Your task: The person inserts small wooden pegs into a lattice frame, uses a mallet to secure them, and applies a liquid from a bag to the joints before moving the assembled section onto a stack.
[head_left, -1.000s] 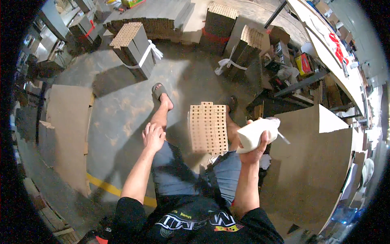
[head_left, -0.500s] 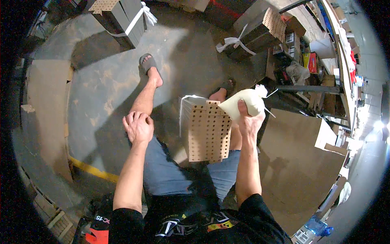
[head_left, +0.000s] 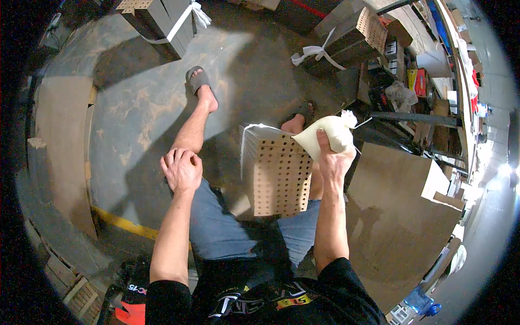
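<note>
- The right hand (head_left: 335, 158) is closed around a pale, soft, filled bag (head_left: 325, 136), gripping it from below with the fingers wrapped over its lower end; the knotted neck of the bag points up and to the right.
- The bag hangs over the upper right corner of a perforated cardboard block (head_left: 277, 172), a stack of honeycomb-holed card that stands upright between the person's legs; bag and block look to be touching at that corner, though I cannot tell for certain.
- The left hand (head_left: 182, 169) holds nothing: it lies flat with loosely curled fingers on the left knee, well apart from the block and the bag.
- A white strap (head_left: 250, 132) runs along the top and left edge of the block.
- As a judgement, the step in hand is bringing the bag to the block's top face; the next move would call for steadying the block, since it stands unsupported on the concrete floor (head_left: 135, 108), and for keeping the bag's tied neck uppermost.
- Similar strapped blocks (head_left: 346, 38) stand further off on the floor, and large cardboard sheets (head_left: 401, 216) lie to the right.
</note>
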`<act>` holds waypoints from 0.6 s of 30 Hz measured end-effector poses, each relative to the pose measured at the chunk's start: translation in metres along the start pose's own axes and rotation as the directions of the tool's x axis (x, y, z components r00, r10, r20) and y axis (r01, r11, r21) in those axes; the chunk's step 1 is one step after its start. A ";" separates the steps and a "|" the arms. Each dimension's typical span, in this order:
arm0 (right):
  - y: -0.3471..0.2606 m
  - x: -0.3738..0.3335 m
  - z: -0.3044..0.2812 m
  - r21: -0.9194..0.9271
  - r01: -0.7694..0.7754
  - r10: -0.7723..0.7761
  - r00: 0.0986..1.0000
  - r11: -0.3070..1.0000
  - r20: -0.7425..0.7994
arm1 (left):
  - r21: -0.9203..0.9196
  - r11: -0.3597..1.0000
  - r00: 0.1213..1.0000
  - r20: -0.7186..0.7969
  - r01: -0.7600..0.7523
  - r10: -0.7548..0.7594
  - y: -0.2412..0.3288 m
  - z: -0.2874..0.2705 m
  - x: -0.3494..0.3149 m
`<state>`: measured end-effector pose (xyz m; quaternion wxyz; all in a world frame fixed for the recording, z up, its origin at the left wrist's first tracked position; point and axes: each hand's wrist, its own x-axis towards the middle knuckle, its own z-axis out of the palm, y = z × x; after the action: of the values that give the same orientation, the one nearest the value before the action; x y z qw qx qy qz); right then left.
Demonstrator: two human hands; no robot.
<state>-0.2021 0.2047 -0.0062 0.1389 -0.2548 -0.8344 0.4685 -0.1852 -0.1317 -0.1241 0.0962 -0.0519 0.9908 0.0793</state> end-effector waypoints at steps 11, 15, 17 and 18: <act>-0.001 -0.001 0.000 -0.014 0.020 -0.020 1.000 1.000 -0.021 | 0.001 1.000 1.000 0.015 0.005 -0.005 -0.001 -0.001 0.001; -0.002 -0.002 0.001 -0.041 0.007 -0.007 1.000 0.999 -0.016 | 0.008 1.000 1.000 0.021 0.004 -0.004 0.001 -0.002 0.001; -0.003 -0.002 -0.001 -0.063 0.129 -0.130 0.991 0.990 -0.017 | 0.004 1.000 1.000 0.013 0.003 -0.003 0.000 -0.002 0.001; -0.007 -0.003 -0.005 -0.048 0.149 -0.150 0.989 0.988 -0.013 | 0.010 1.000 1.000 0.002 -0.001 0.001 -0.001 -0.001 0.001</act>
<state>-0.1992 0.2042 0.0023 0.1747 -0.1987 -0.8609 0.4347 -0.1865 -0.1331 -0.1234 0.0971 -0.0509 0.9912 0.0747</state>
